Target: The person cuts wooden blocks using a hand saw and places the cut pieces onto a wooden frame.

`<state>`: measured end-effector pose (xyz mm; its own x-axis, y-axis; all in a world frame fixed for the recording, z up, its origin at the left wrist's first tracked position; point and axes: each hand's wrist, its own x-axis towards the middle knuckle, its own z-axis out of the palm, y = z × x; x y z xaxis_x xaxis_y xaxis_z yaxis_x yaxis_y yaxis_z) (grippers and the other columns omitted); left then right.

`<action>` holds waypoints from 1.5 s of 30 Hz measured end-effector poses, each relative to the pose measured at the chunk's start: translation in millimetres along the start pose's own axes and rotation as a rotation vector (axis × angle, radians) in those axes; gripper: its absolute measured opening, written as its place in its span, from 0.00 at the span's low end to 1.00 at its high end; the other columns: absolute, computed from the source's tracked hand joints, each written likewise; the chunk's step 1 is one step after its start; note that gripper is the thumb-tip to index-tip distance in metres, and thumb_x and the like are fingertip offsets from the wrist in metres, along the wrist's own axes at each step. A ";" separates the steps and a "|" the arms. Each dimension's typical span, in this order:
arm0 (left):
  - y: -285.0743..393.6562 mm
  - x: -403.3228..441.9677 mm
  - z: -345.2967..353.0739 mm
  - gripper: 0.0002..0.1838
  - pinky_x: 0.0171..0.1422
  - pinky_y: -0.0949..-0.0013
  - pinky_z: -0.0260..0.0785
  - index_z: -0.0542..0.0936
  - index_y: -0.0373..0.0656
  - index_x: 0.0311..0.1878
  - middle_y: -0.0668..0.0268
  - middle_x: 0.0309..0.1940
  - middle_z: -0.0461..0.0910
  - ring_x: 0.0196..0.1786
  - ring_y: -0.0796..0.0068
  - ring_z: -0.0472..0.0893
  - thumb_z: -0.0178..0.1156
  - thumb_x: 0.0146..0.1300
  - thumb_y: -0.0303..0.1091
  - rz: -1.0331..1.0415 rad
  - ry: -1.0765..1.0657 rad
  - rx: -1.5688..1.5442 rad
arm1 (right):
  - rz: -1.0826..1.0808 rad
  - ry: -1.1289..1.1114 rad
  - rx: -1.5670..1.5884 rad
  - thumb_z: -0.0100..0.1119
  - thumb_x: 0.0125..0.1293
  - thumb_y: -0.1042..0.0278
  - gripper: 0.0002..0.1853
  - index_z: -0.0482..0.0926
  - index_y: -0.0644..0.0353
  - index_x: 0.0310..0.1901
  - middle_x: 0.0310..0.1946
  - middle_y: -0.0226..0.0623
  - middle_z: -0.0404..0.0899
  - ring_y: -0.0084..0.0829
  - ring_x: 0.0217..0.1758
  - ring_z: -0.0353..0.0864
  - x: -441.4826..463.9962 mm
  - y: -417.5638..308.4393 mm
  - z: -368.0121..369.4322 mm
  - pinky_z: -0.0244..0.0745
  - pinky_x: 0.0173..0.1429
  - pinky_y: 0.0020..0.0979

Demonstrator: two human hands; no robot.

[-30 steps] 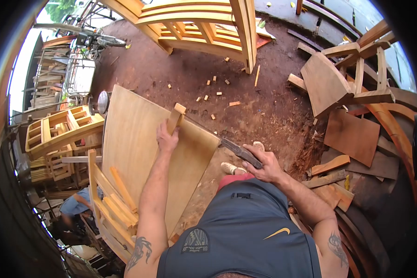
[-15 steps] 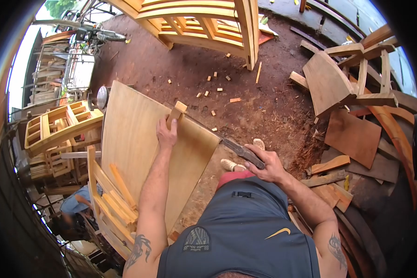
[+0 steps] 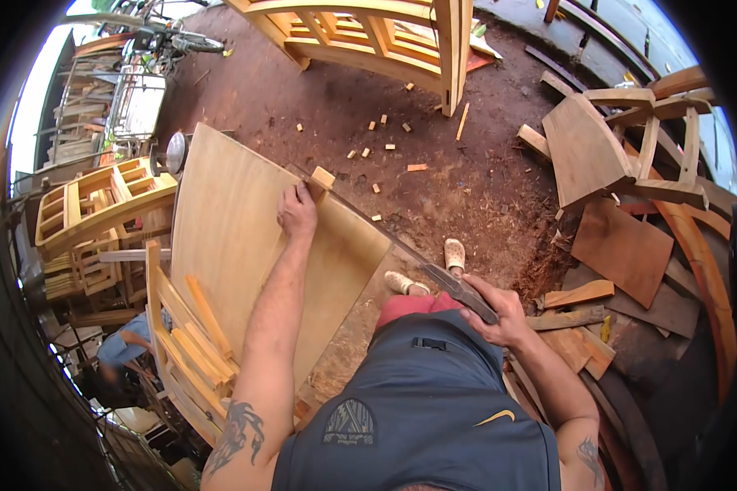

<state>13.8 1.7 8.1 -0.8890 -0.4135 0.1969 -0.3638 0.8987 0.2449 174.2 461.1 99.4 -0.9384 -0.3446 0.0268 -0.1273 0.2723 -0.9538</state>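
Note:
My right hand (image 3: pixel 499 311) is closed around the dark handle of a handsaw (image 3: pixel 458 290). Its thin blade, seen nearly edge-on, runs up and left along the edge of a pale wooden board (image 3: pixel 229 221) to a small wood piece (image 3: pixel 323 177). My left hand (image 3: pixel 297 211) is closed, fingers bent, pressing that piece at the board's far edge. The light end of the piece juts past the edge, beside the blade. Most of the piece is hidden by my left hand, so its length does not show.
Small wood offcuts (image 3: pixel 390 147) lie on the dirt floor ahead. A slatted wooden frame (image 3: pixel 368 61) stands beyond them. At right are a wooden chair (image 3: pixel 585 147) and scrap boards (image 3: pixel 622 250). Wooden strips (image 3: pixel 201 352) lie left of my forearm. Another person (image 3: pixel 123 344) is at lower left.
My right hand has drawn the handsaw back, down and to the right, and more blade shows beside the wood piece. My left hand stays at the piece. The view has shifted slightly.

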 end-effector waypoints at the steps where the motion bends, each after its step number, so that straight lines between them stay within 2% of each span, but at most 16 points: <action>1: -0.8 -0.4 0.3 0.22 0.52 0.38 0.73 0.81 0.42 0.44 0.48 0.44 0.83 0.49 0.38 0.82 0.54 0.80 0.53 0.003 0.000 0.002 | -0.014 0.006 -0.008 0.75 0.63 0.64 0.30 0.80 0.62 0.66 0.40 0.51 0.90 0.49 0.41 0.92 -2.6 -1.1 -1.8 0.87 0.46 0.41; 7: 0.5 -0.9 3.2 0.22 0.54 0.38 0.73 0.81 0.43 0.45 0.48 0.45 0.83 0.51 0.38 0.81 0.51 0.81 0.52 0.062 0.024 0.032 | 0.044 -0.045 -0.026 0.76 0.64 0.62 0.31 0.79 0.60 0.68 0.40 0.51 0.90 0.50 0.41 0.93 31.7 11.0 24.4 0.87 0.46 0.42; 13: 3.4 -1.5 -1.5 0.24 0.57 0.39 0.72 0.81 0.43 0.47 0.49 0.49 0.81 0.55 0.40 0.80 0.48 0.82 0.56 -0.005 -0.073 0.012 | -0.040 -0.015 -0.042 0.73 0.66 0.59 0.29 0.77 0.56 0.66 0.38 0.49 0.89 0.52 0.40 0.91 93.9 -3.2 68.1 0.86 0.45 0.47; 16: -1.8 0.1 1.3 0.24 0.57 0.40 0.72 0.81 0.44 0.46 0.49 0.47 0.81 0.54 0.41 0.80 0.48 0.81 0.56 0.028 -0.048 0.022 | -0.043 -0.015 -0.047 0.71 0.67 0.57 0.28 0.76 0.55 0.66 0.38 0.48 0.89 0.52 0.40 0.91 101.8 -6.5 71.9 0.85 0.44 0.49; 20: -3.8 3.4 6.1 0.25 0.55 0.40 0.71 0.81 0.44 0.47 0.48 0.46 0.83 0.52 0.39 0.81 0.47 0.82 0.57 0.011 -0.047 0.071 | -0.037 0.003 -0.029 0.71 0.67 0.57 0.29 0.75 0.55 0.66 0.39 0.48 0.89 0.52 0.41 0.90 95.3 -6.4 80.5 0.85 0.44 0.49; 23: -7.9 4.0 10.1 0.26 0.56 0.40 0.72 0.82 0.44 0.47 0.48 0.45 0.83 0.52 0.39 0.81 0.47 0.81 0.58 0.012 -0.034 0.087 | -0.038 0.011 -0.062 0.73 0.67 0.57 0.29 0.78 0.56 0.68 0.42 0.47 0.90 0.48 0.41 0.92 85.9 -3.2 83.7 0.87 0.45 0.44; 24: -8.0 4.5 10.0 0.26 0.56 0.40 0.72 0.82 0.43 0.46 0.48 0.45 0.83 0.52 0.39 0.81 0.48 0.81 0.58 0.012 -0.028 0.084 | -0.034 0.020 -0.055 0.73 0.67 0.58 0.30 0.77 0.56 0.68 0.41 0.47 0.90 0.49 0.41 0.92 79.5 -4.7 79.4 0.87 0.45 0.45; 30: -3.1 2.5 7.5 0.26 0.56 0.39 0.72 0.82 0.42 0.44 0.46 0.44 0.82 0.52 0.39 0.80 0.49 0.81 0.57 0.023 -0.028 0.088 | 0.034 -0.006 -0.087 0.76 0.63 0.61 0.35 0.76 0.60 0.70 0.42 0.44 0.91 0.48 0.40 0.92 -15.6 -12.8 2.3 0.86 0.46 0.46; 33: -3.8 0.4 5.7 0.26 0.55 0.39 0.73 0.82 0.42 0.44 0.46 0.43 0.82 0.51 0.38 0.81 0.50 0.81 0.56 0.044 -0.027 0.083 | 0.032 -0.018 -0.068 0.76 0.63 0.61 0.34 0.76 0.60 0.69 0.42 0.44 0.91 0.48 0.37 0.91 -25.2 -19.2 -1.3 0.86 0.43 0.47; 36: -4.8 1.2 7.9 0.25 0.55 0.40 0.73 0.82 0.42 0.44 0.47 0.42 0.82 0.50 0.38 0.81 0.50 0.81 0.55 0.084 -0.013 0.076 | 0.006 -0.019 -0.120 0.75 0.63 0.60 0.34 0.76 0.59 0.69 0.42 0.44 0.91 0.50 0.36 0.91 25.7 -13.1 31.2 0.86 0.42 0.48; 38: -9.4 2.5 8.4 0.23 0.54 0.40 0.74 0.82 0.42 0.44 0.47 0.42 0.82 0.49 0.38 0.81 0.51 0.81 0.54 0.090 -0.023 0.058 | -0.089 0.073 -0.067 0.73 0.64 0.57 0.31 0.77 0.55 0.67 0.40 0.46 0.90 0.52 0.36 0.90 82.4 6.4 83.5 0.86 0.43 0.50; 41: -19.9 5.5 13.5 0.22 0.53 0.41 0.74 0.82 0.43 0.43 0.48 0.41 0.82 0.48 0.39 0.81 0.50 0.80 0.53 0.163 -0.027 0.083 | -0.054 0.028 -0.069 0.69 0.68 0.51 0.28 0.77 0.55 0.64 0.35 0.53 0.88 0.57 0.36 0.89 165.9 -2.0 131.6 0.84 0.44 0.55; 45: 1.5 2.0 6.1 0.23 0.52 0.40 0.74 0.82 0.43 0.42 0.48 0.40 0.81 0.47 0.39 0.81 0.50 0.80 0.53 0.033 -0.021 0.048 | -0.001 -0.002 -0.065 0.68 0.68 0.50 0.29 0.76 0.55 0.65 0.34 0.54 0.88 0.58 0.36 0.89 176.9 -12.2 134.5 0.84 0.43 0.55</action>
<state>9.8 3.1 3.1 -0.9059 -0.3813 0.1844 -0.3470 0.9177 0.1932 53.0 276.0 75.6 -0.9374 -0.3471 0.0273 -0.1491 0.3293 -0.9324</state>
